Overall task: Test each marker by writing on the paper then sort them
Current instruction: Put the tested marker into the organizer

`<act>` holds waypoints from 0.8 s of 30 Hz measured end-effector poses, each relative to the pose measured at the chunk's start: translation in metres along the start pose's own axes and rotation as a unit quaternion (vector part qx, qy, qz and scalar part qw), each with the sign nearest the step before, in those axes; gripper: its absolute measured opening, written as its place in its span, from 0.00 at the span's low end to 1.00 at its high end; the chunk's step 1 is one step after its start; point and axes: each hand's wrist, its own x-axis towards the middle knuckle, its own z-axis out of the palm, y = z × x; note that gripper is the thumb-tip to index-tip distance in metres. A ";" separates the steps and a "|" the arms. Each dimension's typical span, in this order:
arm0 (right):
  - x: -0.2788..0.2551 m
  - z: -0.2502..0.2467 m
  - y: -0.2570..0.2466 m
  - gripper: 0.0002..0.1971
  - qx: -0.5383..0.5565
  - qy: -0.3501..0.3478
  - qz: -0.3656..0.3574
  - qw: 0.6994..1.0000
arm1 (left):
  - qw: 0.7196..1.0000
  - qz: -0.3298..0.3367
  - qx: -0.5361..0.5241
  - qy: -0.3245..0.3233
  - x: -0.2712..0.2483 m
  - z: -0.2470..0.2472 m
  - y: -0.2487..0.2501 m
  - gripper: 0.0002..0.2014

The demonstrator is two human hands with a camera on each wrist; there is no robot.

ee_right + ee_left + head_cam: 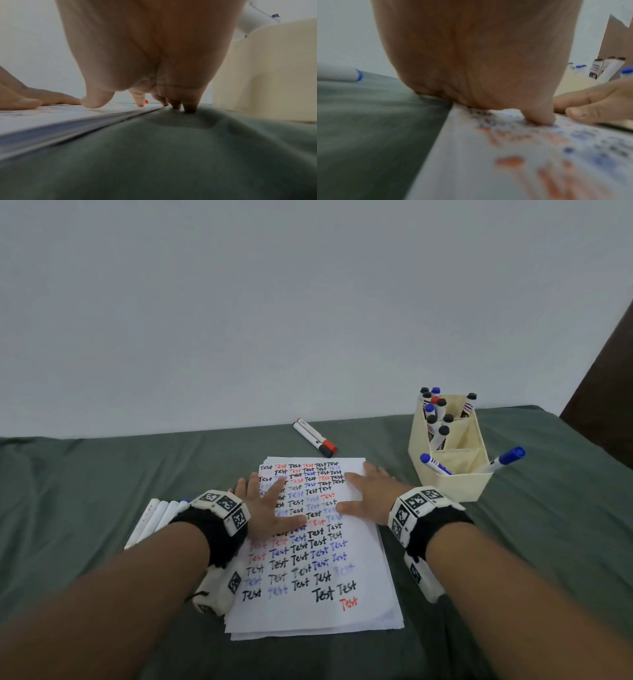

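A stack of white paper (pixel 363 587) covered with "Test" in black, red and blue lies in the middle of the green cloth. My left hand (pixel 265 505) rests flat on its left part, fingers spread. My right hand (pixel 368 496) lies flat on its right edge; the outer fingers (pixel 189 108) touch the cloth beside the paper (pixel 51 119). Neither hand holds a marker. Two capped markers (pixel 315 438), one red and one black, lie beyond the paper's top. Several white markers (pixel 154 517) lie left of my left wrist. A cream organizer (pixel 448 484) at the right holds several markers.
The green cloth (pixel 85 474) covers the whole surface up to a pale wall at the back. Two blue-capped markers (pixel 507 458) lean out of the organizer's front compartment. A dark wooden edge (pixel 606 392) stands at the far right.
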 end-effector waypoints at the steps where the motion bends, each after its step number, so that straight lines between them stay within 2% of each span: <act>1: 0.001 0.000 0.001 0.44 0.008 0.002 0.001 1.000 | 1.000 0.001 0.009 -0.013 0.002 -0.006 0.000 0.62; 2: 0.002 0.001 0.003 0.44 0.014 0.004 0.002 1.000 | 1.000 0.003 0.017 -0.016 0.004 -0.013 -0.001 0.62; 4: 0.003 0.001 0.003 0.43 0.023 0.009 0.002 1.000 | 0.999 0.008 0.033 0.029 0.011 -0.032 0.002 0.59; 6: 0.003 0.000 0.002 0.43 0.027 0.010 0.001 1.000 | 0.992 0.029 0.069 0.105 0.025 -0.053 0.009 0.50; 8: 0.002 -0.001 0.002 0.42 0.031 0.007 -0.001 0.999 | 0.982 0.088 0.090 0.144 0.043 -0.071 0.021 0.41; 11: 0.000 -0.002 0.002 0.41 0.034 0.008 0.000 0.999 | 0.967 0.159 0.126 0.152 0.073 -0.091 0.040 0.34; 17: -0.002 -0.004 0.000 0.40 0.040 0.008 0.000 0.999 | 0.960 0.184 0.185 0.105 0.109 -0.117 0.063 0.29; 20: -0.003 -0.004 -0.001 0.40 0.043 0.005 0.001 0.999 | 0.954 0.182 0.201 0.130 0.117 -0.120 0.065 0.23; 24: -0.004 -0.005 -0.001 0.39 0.047 -0.002 0.000 0.999 | 0.948 0.161 0.235 0.143 0.125 -0.120 0.060 0.21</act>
